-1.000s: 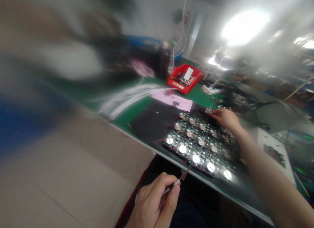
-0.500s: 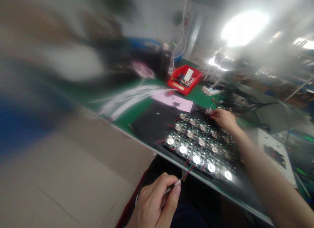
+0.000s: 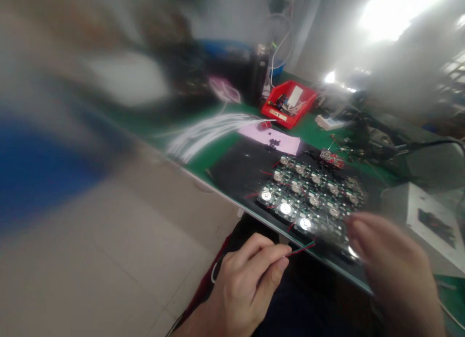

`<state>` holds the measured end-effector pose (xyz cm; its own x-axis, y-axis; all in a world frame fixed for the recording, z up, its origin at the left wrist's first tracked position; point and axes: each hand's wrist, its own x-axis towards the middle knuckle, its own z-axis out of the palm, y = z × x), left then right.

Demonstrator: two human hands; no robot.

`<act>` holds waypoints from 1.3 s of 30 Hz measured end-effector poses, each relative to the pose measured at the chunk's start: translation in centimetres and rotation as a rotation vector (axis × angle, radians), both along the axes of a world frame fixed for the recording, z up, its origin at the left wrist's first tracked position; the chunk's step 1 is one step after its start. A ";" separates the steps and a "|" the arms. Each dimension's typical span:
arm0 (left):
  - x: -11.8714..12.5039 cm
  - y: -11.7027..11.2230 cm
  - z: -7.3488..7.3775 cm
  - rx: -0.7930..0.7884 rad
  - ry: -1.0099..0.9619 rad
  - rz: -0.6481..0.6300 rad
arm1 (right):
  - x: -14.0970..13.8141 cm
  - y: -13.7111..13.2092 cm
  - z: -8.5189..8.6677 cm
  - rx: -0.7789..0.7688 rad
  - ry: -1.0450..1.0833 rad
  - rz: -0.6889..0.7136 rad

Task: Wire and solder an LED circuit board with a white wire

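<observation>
My left hand is closed in a pinch around a thin cable, in front of the table's near edge. The cable's red and green wires stick out past the fingertips, pointing right. My right hand is smeared by motion over the right front of the circuit boards; whether its fingers hold anything cannot be made out. The circuit boards lie in rows on a black mat, each with a round silver part, and several have short red wires. My right hand hides some of them.
Behind the boards lie a silver-and-red cluster and a pink sheet with small black pieces. Farther back are a red bin of parts, white cables and a power strip. A white box stands at right.
My right hand has left the small silver piece at the back of the mat and come nearer, to the right front. My left hand still pinches the cable, slightly farther right. The view has shifted.
</observation>
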<state>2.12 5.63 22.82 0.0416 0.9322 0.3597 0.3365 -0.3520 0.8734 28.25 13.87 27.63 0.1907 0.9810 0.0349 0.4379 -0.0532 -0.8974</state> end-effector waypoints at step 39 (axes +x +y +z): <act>2.1 -1.7 0.1 0.131 0.269 -0.123 | -3.3 -10.0 -1.6 -0.143 0.291 0.089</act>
